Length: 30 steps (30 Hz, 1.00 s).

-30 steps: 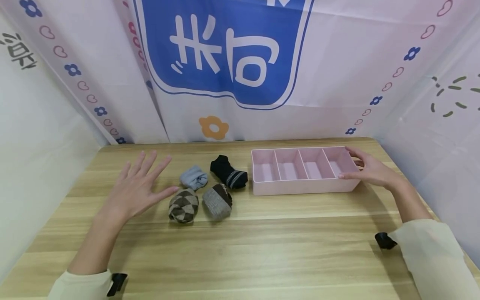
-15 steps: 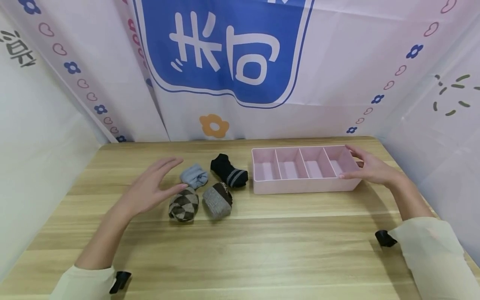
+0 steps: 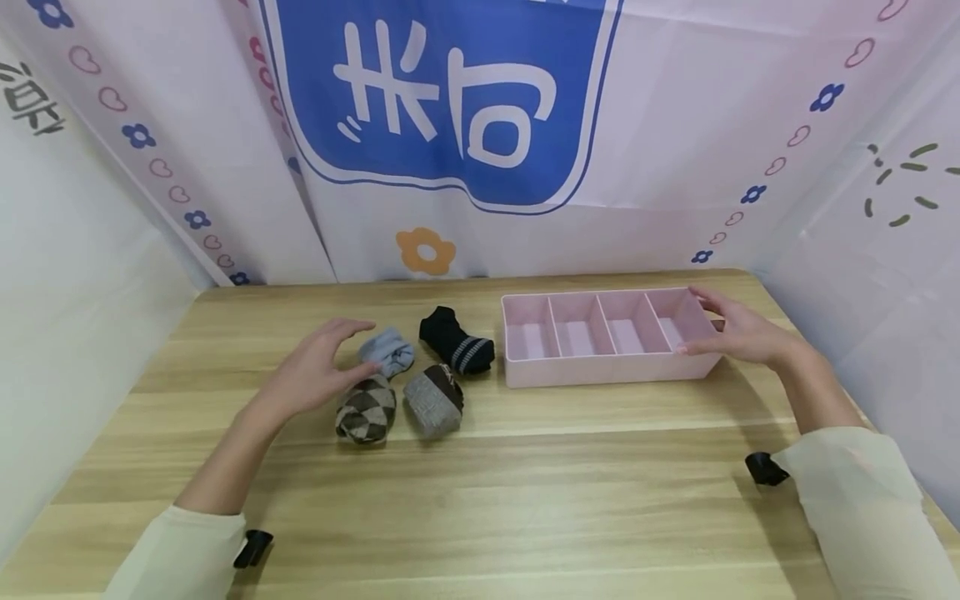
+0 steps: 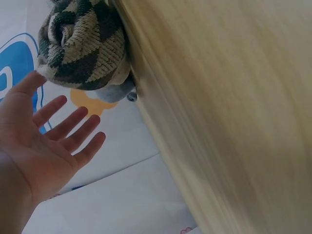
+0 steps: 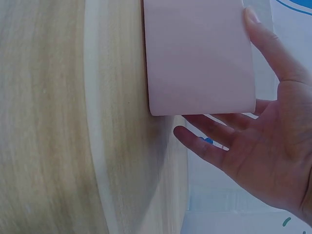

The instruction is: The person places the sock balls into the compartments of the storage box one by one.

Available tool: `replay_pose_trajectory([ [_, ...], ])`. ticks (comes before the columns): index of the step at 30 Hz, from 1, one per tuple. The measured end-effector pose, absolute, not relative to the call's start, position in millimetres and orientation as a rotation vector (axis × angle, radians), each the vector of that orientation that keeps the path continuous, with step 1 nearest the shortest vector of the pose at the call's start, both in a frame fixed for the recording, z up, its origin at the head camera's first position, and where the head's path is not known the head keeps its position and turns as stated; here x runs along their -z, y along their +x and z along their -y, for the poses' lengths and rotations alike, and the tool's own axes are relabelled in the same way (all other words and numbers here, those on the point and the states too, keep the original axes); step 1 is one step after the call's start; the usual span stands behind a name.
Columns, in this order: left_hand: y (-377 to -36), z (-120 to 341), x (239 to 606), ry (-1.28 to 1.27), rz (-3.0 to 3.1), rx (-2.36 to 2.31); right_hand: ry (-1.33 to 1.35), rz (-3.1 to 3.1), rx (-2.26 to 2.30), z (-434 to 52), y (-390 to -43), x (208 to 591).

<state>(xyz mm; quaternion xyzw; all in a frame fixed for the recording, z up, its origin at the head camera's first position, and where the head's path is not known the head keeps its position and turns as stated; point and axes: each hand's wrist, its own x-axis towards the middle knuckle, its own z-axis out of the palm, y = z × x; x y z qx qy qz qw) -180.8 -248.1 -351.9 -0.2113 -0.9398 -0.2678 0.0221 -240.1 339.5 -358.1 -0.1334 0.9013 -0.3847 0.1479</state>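
My left hand (image 3: 309,372) reaches over the left side of a rolled light blue sock (image 3: 392,347), thumb and fingers spread apart around that side. Just below the thumb lies a rolled checkered sock (image 3: 366,412), large in the left wrist view at the top. A grey sock roll with a dark brown end (image 3: 435,403) and a black sock roll with grey stripes (image 3: 454,340) lie to the right. My right hand (image 3: 746,335) holds the right end of a pink divided box (image 3: 600,371), thumb at its front rim, fingers behind its end wall. The box's compartments hold nothing.
The wooden table (image 3: 480,508) ends at a white printed cloth (image 3: 660,167) behind it. White sheets hang at the left (image 3: 82,250) and right sides. A black wrist strap piece (image 3: 767,468) sticks out by the right sleeve.
The left hand has moved right and turned from a flat spread to a curved pose at the light blue sock. The right hand, box and socks stay in place.
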Motion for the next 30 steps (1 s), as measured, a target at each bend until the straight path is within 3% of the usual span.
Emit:
replay_pose_trajectory([
  [30, -215.7, 240.2, 363.1, -0.538, 3.077, 0.931, -0.312, -2.513, 1.172, -342.5, -241.4, 359.9],
])
